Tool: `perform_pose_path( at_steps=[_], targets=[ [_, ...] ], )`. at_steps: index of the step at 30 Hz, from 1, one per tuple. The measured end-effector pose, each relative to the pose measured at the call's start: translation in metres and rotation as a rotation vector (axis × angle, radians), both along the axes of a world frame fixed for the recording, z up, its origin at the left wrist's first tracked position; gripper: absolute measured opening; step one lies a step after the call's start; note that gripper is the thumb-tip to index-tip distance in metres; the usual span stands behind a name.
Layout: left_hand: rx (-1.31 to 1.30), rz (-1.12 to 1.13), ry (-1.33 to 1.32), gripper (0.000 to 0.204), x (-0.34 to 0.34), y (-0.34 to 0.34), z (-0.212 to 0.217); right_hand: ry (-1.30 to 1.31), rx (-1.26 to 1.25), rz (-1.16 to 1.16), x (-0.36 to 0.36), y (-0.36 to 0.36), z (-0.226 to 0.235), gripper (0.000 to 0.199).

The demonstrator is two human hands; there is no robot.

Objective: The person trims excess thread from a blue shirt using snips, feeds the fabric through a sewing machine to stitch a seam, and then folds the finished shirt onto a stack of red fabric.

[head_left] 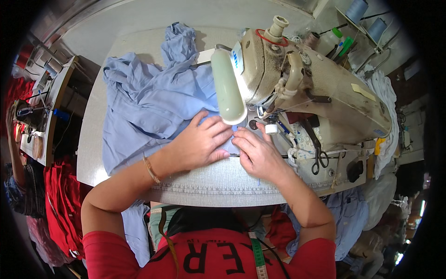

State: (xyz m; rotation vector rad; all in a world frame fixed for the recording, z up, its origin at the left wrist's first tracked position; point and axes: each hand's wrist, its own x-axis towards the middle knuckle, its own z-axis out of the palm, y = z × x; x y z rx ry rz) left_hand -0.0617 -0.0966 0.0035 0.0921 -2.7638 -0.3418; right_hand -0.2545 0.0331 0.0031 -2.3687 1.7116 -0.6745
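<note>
The left hand [203, 142] lies palm down, fingers loosely spread, seemingly steadying the crumpled light-blue cloth [153, 88] that stretches from nine to twelve o'clock of it. The right hand [257, 151] bends its fingers close by; whether they pinch cloth I cannot tell. The worn cream metal sewing machine [334, 93] bounds one to three o'clock, dark metal scissors [317, 148] three; toward six, the pale grey speckled table [200, 179] leaves a bare strip before its edge.

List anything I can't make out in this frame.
Head view:
Whether left hand and right hand pinch the blue cloth: hidden beneath the hands.
Part of the cloth: behind the pale green lamp.
Ruler strip's figures: too small.
Co-worker's arm: the person is partly cut off by the dark left rim.
</note>
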Motion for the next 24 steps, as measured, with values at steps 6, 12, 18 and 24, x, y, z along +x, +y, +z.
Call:
perform_pose_path(
  at_steps=[6, 12, 18, 24],
  targets=[
    [0.034, -0.016, -0.063, 0.05, 0.012, 0.009, 0.001, -0.035, -0.014, -0.064, 0.001, 0.005, -0.004, 0.028],
    [0.075, -0.015, -0.026, 0.053, 0.012, 0.005, -0.002, -0.023, -0.001, -0.099, 0.001, 0.004, 0.0, 0.026],
    [0.055, -0.022, -0.011, 0.053, 0.01, 0.002, -0.001, -0.032, 0.012, -0.11, -0.001, 0.005, -0.005, 0.026],
    [-0.016, -0.019, 0.046, 0.051, 0.007, -0.002, -0.007, -0.008, 0.029, -0.104, 0.0, 0.002, -0.001, 0.027]
  ],
)
